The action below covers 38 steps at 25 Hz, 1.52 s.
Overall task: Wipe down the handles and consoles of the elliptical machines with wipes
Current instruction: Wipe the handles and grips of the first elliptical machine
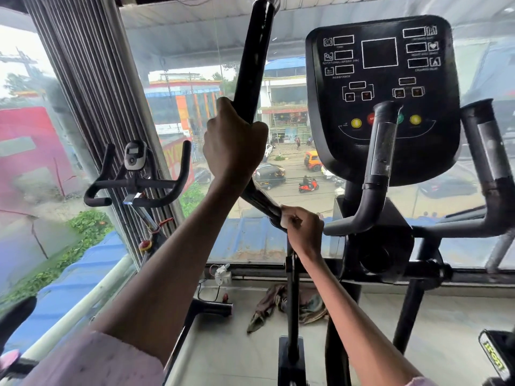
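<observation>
1. The left hand is wrapped around the long black elliptical handle, which rises toward 12 o'clock.
2. The right hand grips the same handle lower down, at 5 o'clock from the left hand, pinching a white wipe against it.
3. The console stands at 2 o'clock, with the inner grip bar in front of it.
4. A crumpled rag lies on the floor near 6 o'clock.

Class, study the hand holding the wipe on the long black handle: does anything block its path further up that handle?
Yes. The right hand presses the wipe low on the long handle. Higher on the same bar, the left hand grips around it, so it stands in the way.
</observation>
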### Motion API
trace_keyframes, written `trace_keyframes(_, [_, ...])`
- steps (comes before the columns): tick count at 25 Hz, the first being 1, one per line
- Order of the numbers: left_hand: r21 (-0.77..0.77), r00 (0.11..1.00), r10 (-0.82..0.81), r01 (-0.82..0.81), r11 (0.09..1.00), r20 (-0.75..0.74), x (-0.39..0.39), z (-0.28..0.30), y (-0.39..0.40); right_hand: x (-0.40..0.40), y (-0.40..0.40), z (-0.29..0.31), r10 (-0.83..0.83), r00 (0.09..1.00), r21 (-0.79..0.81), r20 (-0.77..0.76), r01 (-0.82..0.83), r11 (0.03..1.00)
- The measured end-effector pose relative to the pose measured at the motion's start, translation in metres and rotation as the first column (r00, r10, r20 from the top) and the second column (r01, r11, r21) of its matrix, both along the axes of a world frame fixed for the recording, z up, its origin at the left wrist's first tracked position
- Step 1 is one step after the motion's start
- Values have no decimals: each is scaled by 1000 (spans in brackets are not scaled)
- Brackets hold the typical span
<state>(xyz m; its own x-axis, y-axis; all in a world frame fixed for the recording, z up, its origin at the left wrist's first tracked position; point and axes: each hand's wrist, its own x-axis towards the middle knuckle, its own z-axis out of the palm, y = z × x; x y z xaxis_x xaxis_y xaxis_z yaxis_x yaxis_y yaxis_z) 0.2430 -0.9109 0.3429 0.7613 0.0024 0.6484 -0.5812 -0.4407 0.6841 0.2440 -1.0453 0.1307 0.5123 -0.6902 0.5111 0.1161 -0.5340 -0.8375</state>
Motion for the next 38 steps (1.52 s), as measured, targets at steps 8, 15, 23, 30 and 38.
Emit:
trace_keyframes(8, [-518,984,-164,102,849,-75,0,-107,29,-61,3,21,195,975,446,103,-221,868])
trace_keyframes(15, [-650,252,-762,406,642,-596,-12,-190,15,-88,28,46,266,963,398,39,-259,880])
trace_keyframes(23, [-836,452,-808,207,508,-378,31,-202,7,-82,54,55,-82,965,5,-248,86,996])
trace_keyframes(30, [-558,732,-560,297,775,-388,119,-215,-5,-20,124,166,-249,950,93,189,235,968])
trace_keyframes(38, [-291,739,-661,608,739,-134,122,-238,-44,20,140,183,-379,894,-24,240,396,918])
